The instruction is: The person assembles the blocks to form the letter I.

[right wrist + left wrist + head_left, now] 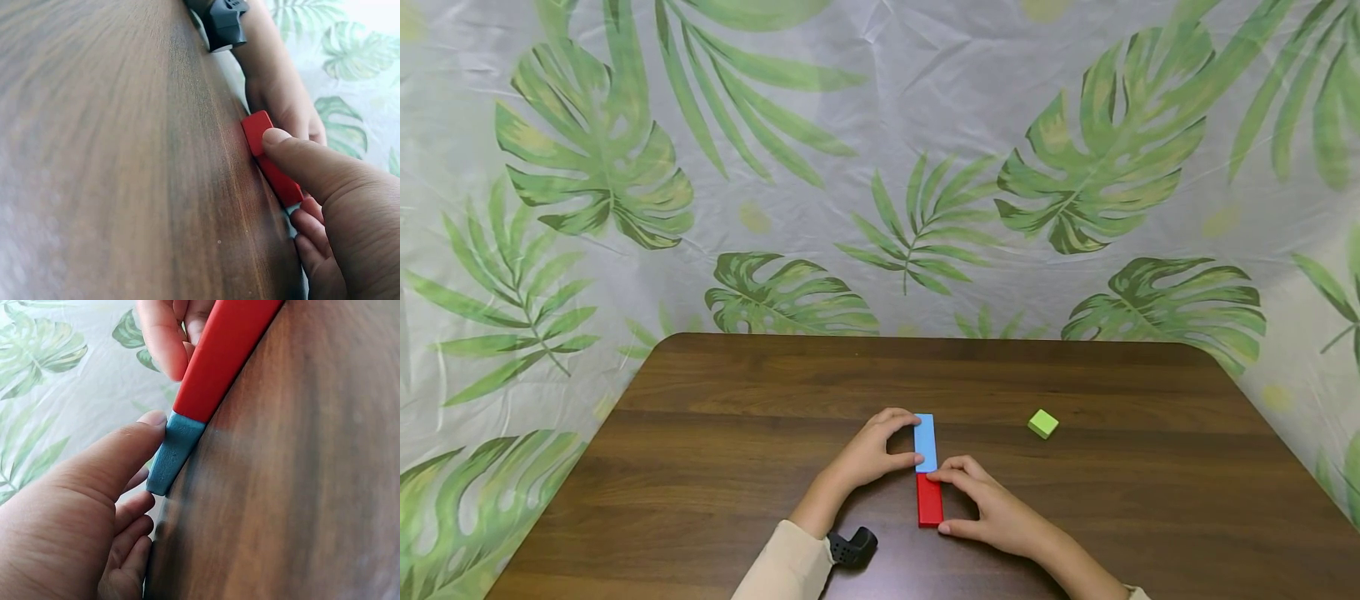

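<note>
A light blue rectangular block (925,446) and a red rectangular block (929,502) lie end to end on the table, forming one line. My left hand (865,450) pinches the blue block, its thumb near the end that meets the red one and a fingertip at the far end. With thumb and index finger, my right hand (996,508) holds the red block by its two ends. In the left wrist view, the blue block (174,453) touches the red block (228,356). The right wrist view shows my right thumb on the red block (257,128).
A small green block (1042,424) sits apart, farther back on the right of the dark wooden table (737,383). A black wrist camera (852,548) is worn on the left wrist. Behind the table hangs a leaf-patterned cloth (925,108).
</note>
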The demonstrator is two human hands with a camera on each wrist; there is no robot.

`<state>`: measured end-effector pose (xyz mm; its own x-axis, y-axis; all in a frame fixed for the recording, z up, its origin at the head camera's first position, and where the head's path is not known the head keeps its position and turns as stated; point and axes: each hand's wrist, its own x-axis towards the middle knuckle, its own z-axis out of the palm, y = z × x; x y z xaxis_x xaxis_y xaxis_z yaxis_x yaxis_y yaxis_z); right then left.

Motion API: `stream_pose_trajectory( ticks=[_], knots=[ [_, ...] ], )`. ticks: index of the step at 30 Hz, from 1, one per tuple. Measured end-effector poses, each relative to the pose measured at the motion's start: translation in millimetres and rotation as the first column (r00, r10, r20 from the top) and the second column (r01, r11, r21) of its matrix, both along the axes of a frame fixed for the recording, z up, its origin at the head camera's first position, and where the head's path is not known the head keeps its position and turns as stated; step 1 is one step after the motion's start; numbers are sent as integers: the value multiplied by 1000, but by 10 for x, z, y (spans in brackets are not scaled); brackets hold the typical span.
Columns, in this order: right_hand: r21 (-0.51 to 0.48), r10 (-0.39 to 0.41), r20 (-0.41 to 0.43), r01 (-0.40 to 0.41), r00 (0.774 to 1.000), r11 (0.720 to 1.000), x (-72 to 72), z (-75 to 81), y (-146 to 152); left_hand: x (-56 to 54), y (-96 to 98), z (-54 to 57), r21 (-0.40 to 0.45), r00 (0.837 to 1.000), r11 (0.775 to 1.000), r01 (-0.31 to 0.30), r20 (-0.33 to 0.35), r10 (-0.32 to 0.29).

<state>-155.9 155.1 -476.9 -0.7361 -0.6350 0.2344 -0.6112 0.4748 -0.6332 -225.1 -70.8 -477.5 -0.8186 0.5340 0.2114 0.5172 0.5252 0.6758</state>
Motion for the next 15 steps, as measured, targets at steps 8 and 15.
stream_pose_trajectory(
  ticks=[8,15],
  knots=[
    [-3,-3,-22,3,1000,1000,-9,-14,1,-1,2,3,5,1000,1000,-2,6,2],
    [1,-5,-23,5,1000,1000,-13,-13,-5,-4,-2,-3,-6,1000,1000,-4,3,4]
  ],
)
